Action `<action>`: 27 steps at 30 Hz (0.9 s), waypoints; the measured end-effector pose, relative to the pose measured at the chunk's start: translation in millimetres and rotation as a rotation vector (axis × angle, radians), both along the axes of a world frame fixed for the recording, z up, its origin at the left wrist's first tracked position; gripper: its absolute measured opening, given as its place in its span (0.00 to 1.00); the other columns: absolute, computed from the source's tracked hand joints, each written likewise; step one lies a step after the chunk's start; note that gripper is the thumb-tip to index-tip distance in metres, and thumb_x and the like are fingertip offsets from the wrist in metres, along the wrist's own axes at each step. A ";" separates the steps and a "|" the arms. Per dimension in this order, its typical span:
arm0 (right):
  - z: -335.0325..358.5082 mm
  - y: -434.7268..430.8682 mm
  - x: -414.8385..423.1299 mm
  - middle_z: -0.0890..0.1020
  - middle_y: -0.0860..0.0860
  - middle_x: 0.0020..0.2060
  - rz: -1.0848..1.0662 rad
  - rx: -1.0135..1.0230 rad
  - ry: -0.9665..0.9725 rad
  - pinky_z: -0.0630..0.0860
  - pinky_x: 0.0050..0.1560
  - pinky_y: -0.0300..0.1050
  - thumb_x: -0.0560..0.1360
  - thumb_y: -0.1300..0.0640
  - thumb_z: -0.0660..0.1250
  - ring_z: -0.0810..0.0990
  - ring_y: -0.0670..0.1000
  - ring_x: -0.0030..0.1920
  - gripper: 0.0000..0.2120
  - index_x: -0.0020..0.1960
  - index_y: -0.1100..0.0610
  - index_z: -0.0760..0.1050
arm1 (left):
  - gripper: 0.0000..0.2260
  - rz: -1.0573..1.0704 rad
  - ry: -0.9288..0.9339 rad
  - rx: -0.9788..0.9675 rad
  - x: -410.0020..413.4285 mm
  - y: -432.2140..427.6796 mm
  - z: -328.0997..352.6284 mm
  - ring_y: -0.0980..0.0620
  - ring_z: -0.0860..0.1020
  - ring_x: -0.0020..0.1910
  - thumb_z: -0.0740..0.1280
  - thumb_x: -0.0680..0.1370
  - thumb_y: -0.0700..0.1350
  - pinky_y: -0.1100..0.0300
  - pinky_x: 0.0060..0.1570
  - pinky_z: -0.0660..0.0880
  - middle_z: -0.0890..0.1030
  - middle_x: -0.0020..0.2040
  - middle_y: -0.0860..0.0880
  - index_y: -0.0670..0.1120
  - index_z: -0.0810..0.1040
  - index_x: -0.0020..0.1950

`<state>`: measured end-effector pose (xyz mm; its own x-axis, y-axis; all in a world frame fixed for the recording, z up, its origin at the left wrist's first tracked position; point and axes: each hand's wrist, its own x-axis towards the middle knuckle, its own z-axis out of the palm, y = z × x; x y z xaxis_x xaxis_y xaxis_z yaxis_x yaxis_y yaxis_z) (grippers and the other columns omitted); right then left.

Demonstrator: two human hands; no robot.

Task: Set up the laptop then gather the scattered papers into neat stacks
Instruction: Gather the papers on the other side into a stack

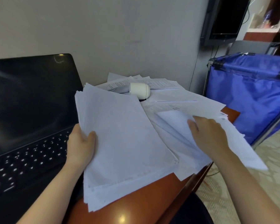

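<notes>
An open black laptop (27, 110) with a dark screen stands on the left of the reddish-brown table (142, 196). My left hand (81, 146) grips the left edge of a thick stack of white papers (123, 147), thumb on top, just right of the keyboard. Right of the stack, loose white sheets (183, 102) lie scattered and overlapping across the table as far as the wall. My right hand (207, 133) rests on these scattered sheets with its fingers reaching under one sheet's edge. Some sheets hang over the table's right edge.
A small white cylindrical object (140, 91) lies on the papers near the wall. A blue fabric cart (249, 94) on a metal frame stands right of the table. A dark monitor (225, 20) hangs on the wall above it. Patterned flooring shows at the lower right.
</notes>
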<state>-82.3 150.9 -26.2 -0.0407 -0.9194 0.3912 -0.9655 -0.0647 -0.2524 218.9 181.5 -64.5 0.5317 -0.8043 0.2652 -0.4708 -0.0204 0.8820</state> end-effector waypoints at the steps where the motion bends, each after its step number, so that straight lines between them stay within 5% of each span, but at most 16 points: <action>1: 6.3 -1.0 11.0 0.81 0.60 0.51 0.059 -0.032 -0.092 0.68 0.46 0.45 0.82 0.54 0.54 0.77 0.62 0.51 0.16 0.57 0.62 0.76 | 0.08 0.000 -0.016 0.027 0.5 -0.5 -0.8 0.45 0.74 0.48 0.63 0.77 0.38 0.55 0.48 0.70 0.76 0.49 0.47 0.42 0.72 0.55; 4: 14.5 -14.2 60.6 0.79 0.59 0.45 0.315 0.070 -0.396 0.71 0.51 0.50 0.81 0.58 0.56 0.76 0.57 0.49 0.12 0.44 0.62 0.73 | 0.11 -0.020 -0.033 0.073 1.4 -0.6 -2.4 0.44 0.75 0.49 0.62 0.76 0.36 0.53 0.50 0.72 0.77 0.49 0.47 0.41 0.72 0.58; 8: 4.5 -17.5 138.6 0.79 0.59 0.55 0.573 0.512 -0.858 0.78 0.54 0.53 0.80 0.60 0.55 0.80 0.57 0.53 0.12 0.61 0.60 0.71 | 0.11 -0.026 0.022 0.106 2.9 0.1 -0.1 0.44 0.77 0.48 0.60 0.76 0.35 0.56 0.43 0.71 0.76 0.47 0.47 0.41 0.70 0.59; 10: 1.8 -9.7 157.4 0.77 0.58 0.61 0.675 0.763 -0.990 0.77 0.58 0.49 0.81 0.56 0.58 0.80 0.55 0.55 0.23 0.74 0.55 0.57 | 0.17 -0.046 0.091 0.069 2.0 2.8 1.0 0.48 0.77 0.42 0.59 0.78 0.37 0.56 0.39 0.71 0.76 0.43 0.48 0.44 0.63 0.66; 12: 0.7 -7.9 151.9 0.73 0.52 0.66 0.721 0.750 -0.815 0.71 0.65 0.48 0.80 0.49 0.60 0.76 0.51 0.62 0.30 0.77 0.52 0.51 | 0.21 -0.074 0.154 0.005 0.3 5.6 1.6 0.48 0.77 0.39 0.58 0.80 0.42 0.52 0.42 0.73 0.77 0.41 0.47 0.52 0.56 0.71; 15: -3.3 -19.0 110.6 0.65 0.49 0.72 0.522 0.510 -0.293 0.64 0.69 0.50 0.76 0.42 0.63 0.65 0.52 0.70 0.31 0.75 0.50 0.59 | 0.14 -0.040 0.117 -0.026 0.4 3.5 2.0 0.51 0.75 0.49 0.54 0.82 0.49 0.55 0.49 0.68 0.76 0.51 0.51 0.48 0.65 0.67; 17: -6.1 -22.8 77.9 0.68 0.53 0.67 0.311 0.492 -0.052 0.68 0.64 0.53 0.73 0.40 0.65 0.68 0.56 0.66 0.32 0.72 0.53 0.61 | 0.14 -0.009 0.091 0.018 1.0 1.6 0.7 0.53 0.71 0.54 0.56 0.81 0.50 0.58 0.52 0.65 0.74 0.56 0.51 0.46 0.69 0.65; 22: -19.9 -10.6 45.6 0.75 0.49 0.45 0.263 0.531 -0.153 0.73 0.48 0.47 0.74 0.45 0.66 0.77 0.55 0.53 0.24 0.63 0.56 0.66 | 0.22 -0.017 -0.023 0.133 0.1 2.8 0.5 0.50 0.70 0.54 0.62 0.78 0.38 0.59 0.52 0.66 0.73 0.63 0.43 0.46 0.64 0.71; 27: -29.3 -4.9 34.9 0.73 0.47 0.33 0.293 0.272 -0.244 0.74 0.45 0.45 0.78 0.54 0.63 0.74 0.50 0.41 0.21 0.70 0.56 0.68 | 0.20 -0.043 -0.044 0.111 0.0 4.8 -1.4 0.49 0.74 0.52 0.59 0.79 0.37 0.55 0.54 0.71 0.74 0.62 0.44 0.46 0.64 0.71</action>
<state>-47.4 145.9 -55.5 0.1748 -0.9738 0.1454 -0.8268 -0.2254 -0.5153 218.9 186.3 -65.9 0.4860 -0.8517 0.1962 -0.5119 -0.0954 0.8538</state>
